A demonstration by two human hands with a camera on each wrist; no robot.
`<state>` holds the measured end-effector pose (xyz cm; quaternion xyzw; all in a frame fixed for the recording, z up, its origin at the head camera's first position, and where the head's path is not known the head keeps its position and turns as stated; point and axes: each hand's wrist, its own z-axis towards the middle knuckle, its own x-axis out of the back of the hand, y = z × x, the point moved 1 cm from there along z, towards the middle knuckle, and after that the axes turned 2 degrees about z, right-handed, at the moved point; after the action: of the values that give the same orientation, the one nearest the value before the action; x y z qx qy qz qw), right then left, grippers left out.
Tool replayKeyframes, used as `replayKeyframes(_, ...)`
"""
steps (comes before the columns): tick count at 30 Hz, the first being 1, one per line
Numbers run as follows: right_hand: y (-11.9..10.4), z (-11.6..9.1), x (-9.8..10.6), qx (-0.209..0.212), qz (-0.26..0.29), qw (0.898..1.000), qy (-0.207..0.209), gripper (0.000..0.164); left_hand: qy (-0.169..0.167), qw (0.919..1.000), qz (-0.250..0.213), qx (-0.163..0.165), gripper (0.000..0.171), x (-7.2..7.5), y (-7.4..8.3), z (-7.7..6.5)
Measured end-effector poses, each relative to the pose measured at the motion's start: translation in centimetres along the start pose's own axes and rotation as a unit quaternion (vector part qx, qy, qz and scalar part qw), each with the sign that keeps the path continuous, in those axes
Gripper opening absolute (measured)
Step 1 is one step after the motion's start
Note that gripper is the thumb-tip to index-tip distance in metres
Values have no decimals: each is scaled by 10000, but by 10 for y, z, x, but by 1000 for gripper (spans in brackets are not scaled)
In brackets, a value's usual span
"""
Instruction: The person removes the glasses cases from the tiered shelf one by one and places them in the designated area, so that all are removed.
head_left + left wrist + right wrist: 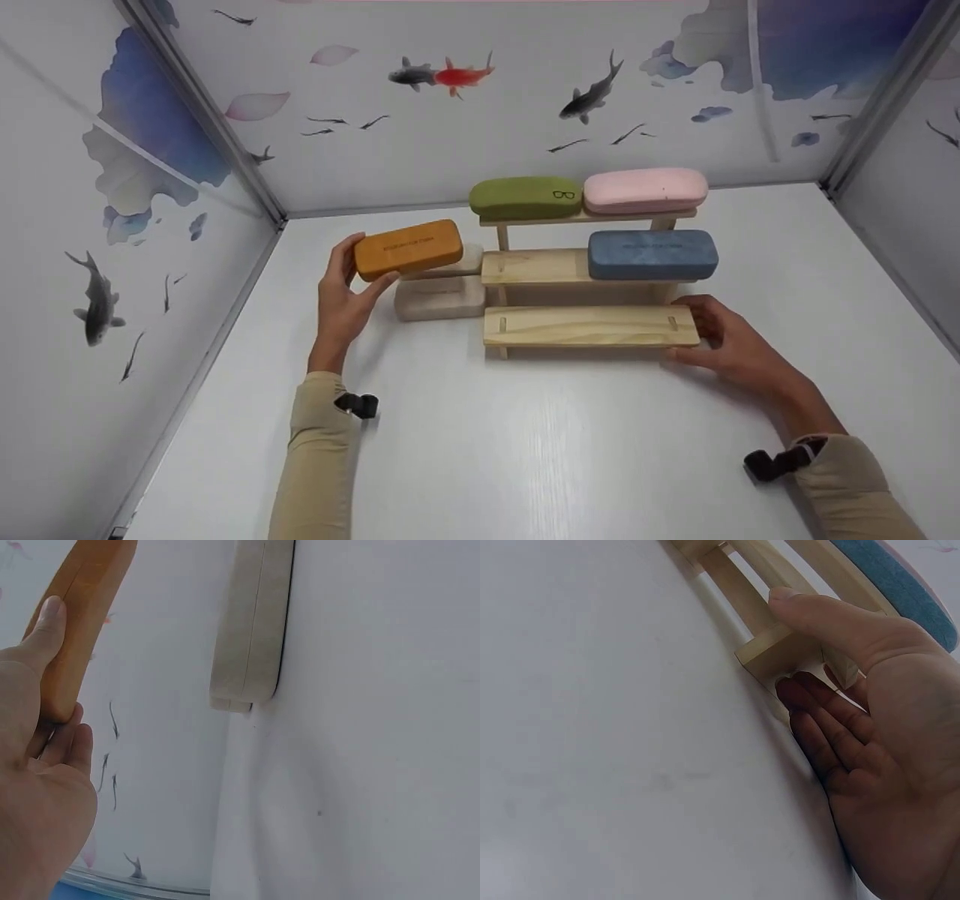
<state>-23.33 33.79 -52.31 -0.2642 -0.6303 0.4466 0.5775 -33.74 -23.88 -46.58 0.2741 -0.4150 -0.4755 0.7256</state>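
Observation:
My left hand [343,296] grips an orange glasses case [409,250] at its left end, thumb below and fingers behind; the left wrist view shows the case [82,622] raised off the table. Just behind and below it lie two pale glasses cases, a beige one [441,298] in front and a whitish one [472,259] partly hidden. At the right end of the lowest step of a three-step wooden rack [592,326], my right hand [731,345] holds on. In the right wrist view its thumb lies on the step's edge, with fingers underneath.
On the rack's top step sit a green glasses case [525,197] and a pink one [645,190]. A blue glasses case [652,255] occupies the right half of the middle step. White panels with painted fish [592,94] stand behind and beside the white table [540,450].

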Motion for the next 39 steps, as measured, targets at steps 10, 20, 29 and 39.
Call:
replayKeyframes(10, 2, -1, 2, 33, -4, 10000, -1, 73, 329, 9989, 142, 311, 78, 6, -19, 0)
replayKeyframes(20, 2, -1, 1, -24, 69, 10000, -30, 74, 523, 9972, 171, 512, 76, 23, -40, -10)
replayKeyframes(29, 1, -1, 0, -220, -51, 9997, -7, 76, 644, 9882, 548, 1275, 81, 33, -52, -8)
replayKeyframes(39, 2, -1, 1, -241, -102, 9997, -7, 77, 570, 9782, 817, 1822, 86, 47, -61, -9)
